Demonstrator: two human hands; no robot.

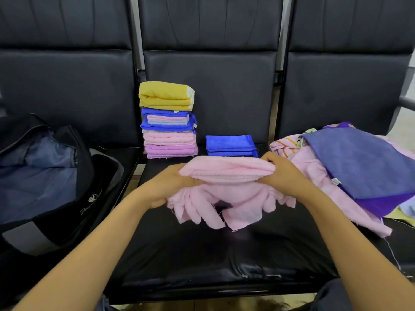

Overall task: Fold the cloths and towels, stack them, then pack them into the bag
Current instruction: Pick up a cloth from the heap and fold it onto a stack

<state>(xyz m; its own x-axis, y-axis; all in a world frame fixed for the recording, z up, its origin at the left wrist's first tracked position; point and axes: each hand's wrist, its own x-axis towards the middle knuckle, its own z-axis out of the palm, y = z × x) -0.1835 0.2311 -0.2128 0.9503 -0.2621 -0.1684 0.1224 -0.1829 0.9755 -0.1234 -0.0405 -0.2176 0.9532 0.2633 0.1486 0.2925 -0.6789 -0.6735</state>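
Towel (226, 172), long axis left-right, is gripped at its ends by left hand (167, 187) and right hand (284, 176); bag (67, 212) is seen open, blue inside.

1. The black fabric bag (74, 212) with blue lining is cut off by the picture's left edge; its white script (91, 207) is too small to read.
2. The pale pink terry towel (226, 173) hides the fingers of the left hand (169, 187) and the fingertips of the right hand (283, 176).
3. It also hides the front of the short stack of folded royal-blue cloths (231, 145) near the seat's rear edge.
4. The slate-blue cloth (363, 160) covers much of the loose heap of unfolded cloths (314, 173), which is cut off at the right.
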